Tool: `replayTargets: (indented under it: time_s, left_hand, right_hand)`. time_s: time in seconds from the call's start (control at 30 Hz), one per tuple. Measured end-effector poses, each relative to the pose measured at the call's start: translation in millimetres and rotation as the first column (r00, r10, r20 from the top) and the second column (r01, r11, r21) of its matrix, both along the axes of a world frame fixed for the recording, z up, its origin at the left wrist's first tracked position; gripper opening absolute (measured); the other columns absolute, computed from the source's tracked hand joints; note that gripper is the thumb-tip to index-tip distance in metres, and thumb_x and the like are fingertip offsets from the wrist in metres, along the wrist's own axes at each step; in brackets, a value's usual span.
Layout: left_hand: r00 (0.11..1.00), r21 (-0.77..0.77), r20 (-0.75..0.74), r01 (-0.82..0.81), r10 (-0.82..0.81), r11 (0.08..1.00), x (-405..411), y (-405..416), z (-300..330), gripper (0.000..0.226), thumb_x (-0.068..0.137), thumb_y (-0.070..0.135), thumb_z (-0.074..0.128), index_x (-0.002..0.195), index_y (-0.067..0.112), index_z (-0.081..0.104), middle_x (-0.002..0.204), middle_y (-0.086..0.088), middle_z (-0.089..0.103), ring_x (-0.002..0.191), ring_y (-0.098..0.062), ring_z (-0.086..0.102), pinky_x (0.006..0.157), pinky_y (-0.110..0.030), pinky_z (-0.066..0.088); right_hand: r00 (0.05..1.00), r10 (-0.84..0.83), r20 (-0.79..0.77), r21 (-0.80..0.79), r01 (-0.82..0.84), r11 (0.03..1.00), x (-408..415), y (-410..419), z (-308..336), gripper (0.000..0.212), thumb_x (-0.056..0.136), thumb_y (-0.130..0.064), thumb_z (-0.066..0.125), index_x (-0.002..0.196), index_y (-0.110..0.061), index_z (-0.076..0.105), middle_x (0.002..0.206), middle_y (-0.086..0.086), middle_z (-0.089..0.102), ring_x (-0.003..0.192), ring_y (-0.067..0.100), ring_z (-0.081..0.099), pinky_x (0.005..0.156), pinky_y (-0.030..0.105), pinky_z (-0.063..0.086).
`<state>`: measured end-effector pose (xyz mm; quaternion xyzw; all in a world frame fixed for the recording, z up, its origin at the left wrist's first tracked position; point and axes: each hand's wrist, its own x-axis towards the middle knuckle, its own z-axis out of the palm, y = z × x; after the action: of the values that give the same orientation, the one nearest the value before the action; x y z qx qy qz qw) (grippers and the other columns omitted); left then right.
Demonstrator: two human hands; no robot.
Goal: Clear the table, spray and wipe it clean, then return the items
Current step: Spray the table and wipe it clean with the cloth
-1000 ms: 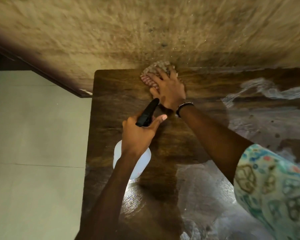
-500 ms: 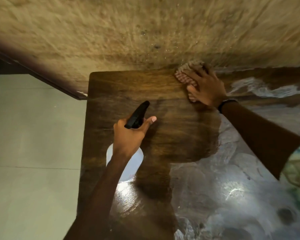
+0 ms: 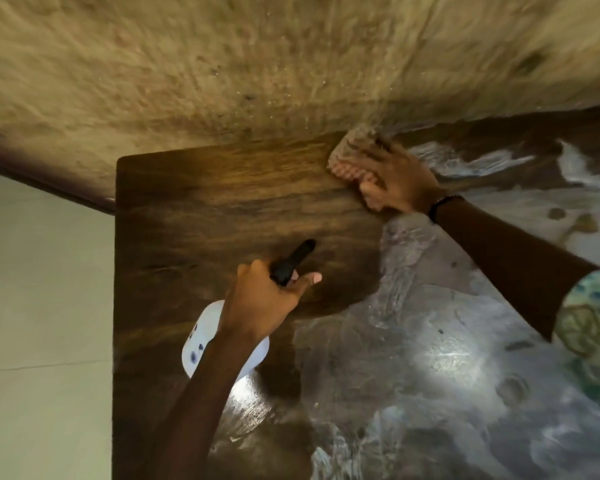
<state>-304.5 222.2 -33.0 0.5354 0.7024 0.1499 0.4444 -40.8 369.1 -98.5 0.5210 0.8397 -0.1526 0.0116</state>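
A dark wooden table fills the middle of the view, wet and streaked with foam on its right half. My right hand presses a pinkish checked cloth flat against the table's far edge, by the wall. My left hand grips a white spray bottle by its black trigger head, held just above the table's near-left part with the nozzle pointing toward the far side. The bottle's lower body is partly hidden by my forearm.
A rough beige wall runs along the table's far edge. Pale tiled floor lies left of the table, with a dark skirting strip at the wall's base. Soapy film and a bright light reflection cover the table's right side.
My right hand has slid the cloth rightward along the table's far edge. My left hand with the spray bottle has stayed in nearly the same place.
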Motion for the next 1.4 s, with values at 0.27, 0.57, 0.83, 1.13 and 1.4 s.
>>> replayTargets:
  time_s: [0.27, 0.57, 0.83, 1.13, 1.4]
  left_hand:
    - [0.989, -0.081, -0.071, 0.125, -0.131, 0.989, 57.9, 0.6, -3.2, 0.037, 0.061, 0.055, 0.079, 0.072, 0.022, 0.066, 0.084, -0.006, 0.071, 0.095, -0.027, 0.066, 0.086, -0.042, 0.053]
    - [0.966, -0.128, -0.148, 0.194, -0.212, 0.973, 90.0, -1.3, -6.6, 0.046, 0.066, 0.064, 0.070, 0.082, 0.022, 0.061, 0.091, -0.008, 0.064, 0.095, -0.031, 0.062, 0.083, -0.041, 0.052]
    - [0.952, -0.068, -0.247, 0.166, -0.178, 0.984, 106.7, -11.9, -7.4, 0.057, 0.070, 0.066, 0.065, 0.096, 0.015, 0.062, 0.093, -0.009, 0.062, 0.100, -0.034, 0.058, 0.079, -0.041, 0.046]
    - [0.966, -0.079, -0.205, 0.141, -0.155, 0.987, 115.7, -32.0, -1.8, 0.061, 0.071, 0.068, 0.063, 0.106, 0.018, 0.060, 0.100, -0.008, 0.069, 0.098, -0.029, 0.062, 0.085, -0.042, 0.051]
    - [0.980, -0.069, -0.182, 0.067, -0.078, 0.995, 129.7, -45.0, -2.4, 0.053, 0.075, 0.064, 0.061, 0.095, 0.015, 0.062, 0.089, -0.005, 0.069, 0.085, -0.026, 0.066, 0.074, -0.038, 0.055]
  right_hand:
    - [1.000, 0.020, -0.011, 0.034, -0.020, 0.999, 3.6, 7.6, 1.5, 0.053, 0.094, -0.034, 0.047, 0.145, -0.029, 0.031, 0.156, 0.000, 0.025, 0.141, 0.038, 0.018, 0.101, 0.052, 0.040]
    - [0.986, 0.164, -0.007, -0.005, -0.164, 0.986, 34.4, 2.6, -2.2, 0.057, 0.092, -0.031, 0.052, 0.145, -0.029, 0.031, 0.157, -0.002, 0.023, 0.141, 0.036, 0.019, 0.110, 0.050, 0.032]
    - [0.986, 0.166, -0.011, -0.016, -0.167, 0.986, 33.1, 3.3, -0.1, 0.058, 0.092, -0.032, 0.053, 0.146, -0.028, 0.031, 0.157, -0.001, 0.021, 0.143, 0.035, 0.015, 0.113, 0.050, 0.027]
    - [0.987, 0.157, -0.020, -0.019, -0.158, 0.987, 30.9, 3.8, -1.1, 0.059, 0.091, -0.035, 0.053, 0.146, -0.030, 0.031, 0.157, -0.002, 0.021, 0.143, 0.034, 0.015, 0.114, 0.051, 0.025]
    - [0.988, 0.148, -0.042, -0.019, -0.149, 0.989, 29.6, 1.5, 1.9, 0.060, 0.090, -0.031, 0.056, 0.145, -0.028, 0.033, 0.156, -0.001, 0.023, 0.142, 0.036, 0.016, 0.112, 0.052, 0.027]
